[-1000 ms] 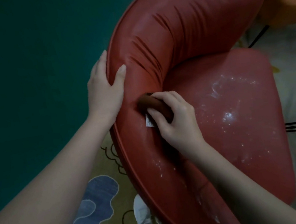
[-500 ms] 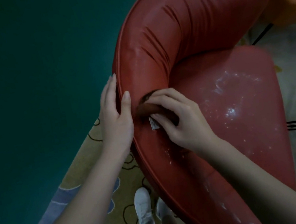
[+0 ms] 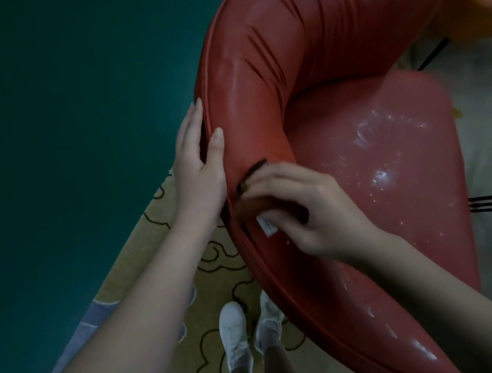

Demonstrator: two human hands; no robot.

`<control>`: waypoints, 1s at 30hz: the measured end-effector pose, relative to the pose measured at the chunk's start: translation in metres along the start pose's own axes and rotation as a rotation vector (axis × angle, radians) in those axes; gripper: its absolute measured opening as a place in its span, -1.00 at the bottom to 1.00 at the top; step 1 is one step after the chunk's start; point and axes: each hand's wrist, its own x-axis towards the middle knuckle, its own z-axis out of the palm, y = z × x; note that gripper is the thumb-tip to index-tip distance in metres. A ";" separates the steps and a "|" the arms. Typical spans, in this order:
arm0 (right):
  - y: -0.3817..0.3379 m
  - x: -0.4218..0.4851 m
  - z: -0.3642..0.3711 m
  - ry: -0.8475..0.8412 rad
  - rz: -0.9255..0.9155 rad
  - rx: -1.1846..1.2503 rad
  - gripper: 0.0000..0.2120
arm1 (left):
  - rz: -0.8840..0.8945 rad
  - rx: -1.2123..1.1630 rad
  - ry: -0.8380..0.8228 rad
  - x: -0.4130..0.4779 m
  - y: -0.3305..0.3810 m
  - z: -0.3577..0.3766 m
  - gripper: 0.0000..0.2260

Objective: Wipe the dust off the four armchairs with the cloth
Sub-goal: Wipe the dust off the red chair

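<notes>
Wiping the curved back of the red armchair [image 3: 328, 40] with a brown cloth [image 3: 249, 207].
Gripping the bunched cloth in the curled fingers [image 3: 275, 178] of the right hand [image 3: 315, 211], pressing it just beside the piping [image 3: 249, 249]. Resting the left hand [image 3: 200, 164] flat on the outer side, fingers straight, probably to steady the chair. Not yet reaching the white dust [image 3: 380, 175] on the seat [image 3: 419, 224], right of the fingers.

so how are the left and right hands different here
The left hand lies with straight fingers on the outer rim of the armchair, holding nothing; the right hand curls round the cloth on the inner side. Both touch the armchair.
</notes>
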 end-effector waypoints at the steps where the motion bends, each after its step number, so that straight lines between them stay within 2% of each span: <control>1: -0.003 -0.010 -0.002 -0.051 -0.025 -0.006 -0.73 | -0.016 -0.009 -0.002 -0.001 0.001 0.001 -0.57; 3: -0.004 -0.021 -0.008 -0.080 -0.022 0.032 -0.76 | -0.038 -0.029 -0.004 -0.002 0.003 0.002 -0.57; 7: -0.001 -0.003 -0.007 0.093 0.030 0.040 -0.81 | -0.027 -0.020 0.015 -0.003 0.004 0.003 -0.57; 9: -0.001 0.007 -0.001 0.125 0.039 0.025 -0.82 | -0.027 0.006 0.019 -0.004 0.006 0.003 -0.57; 18: 0.004 -0.057 -0.010 0.018 0.014 0.101 -0.80 | -0.047 0.133 0.098 -0.033 0.016 0.007 -0.53; 24: 0.030 -0.064 -0.001 0.290 0.198 0.121 -0.81 | -0.049 0.196 0.179 -0.059 0.021 0.026 -0.45; 30: 0.057 -0.069 0.007 0.346 0.370 0.313 -0.80 | -0.031 0.351 0.240 -0.062 0.018 0.036 -0.37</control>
